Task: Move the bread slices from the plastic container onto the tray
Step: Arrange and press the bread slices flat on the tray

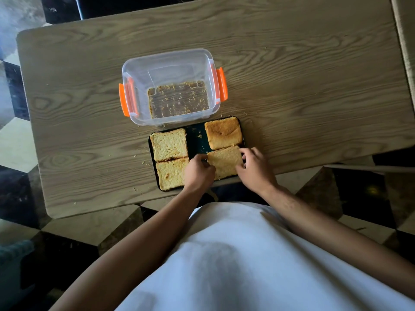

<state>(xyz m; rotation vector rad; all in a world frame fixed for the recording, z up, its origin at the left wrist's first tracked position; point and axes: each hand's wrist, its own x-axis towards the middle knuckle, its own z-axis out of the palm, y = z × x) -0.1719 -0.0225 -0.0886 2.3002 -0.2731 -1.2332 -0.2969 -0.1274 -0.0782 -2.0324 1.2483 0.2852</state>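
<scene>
A dark tray (197, 140) lies at the table's near edge with several bread slices on it. Two slices fill its left side, one at the far left (168, 144) and one at the near left (170, 174). A browner slice (223, 132) sits at the far right. At the near right is another slice (225, 162), gripped on its left edge by my left hand (198, 170) and on its right edge by my right hand (254, 168). The clear plastic container (171, 61) with orange clips stands just behind the tray and holds only crumbs.
The wooden table (292, 75) carries scattered crumbs around the tray. Its near edge runs right under the tray. A checkered dark and light floor shows around the table. My white garment fills the lower part of the view.
</scene>
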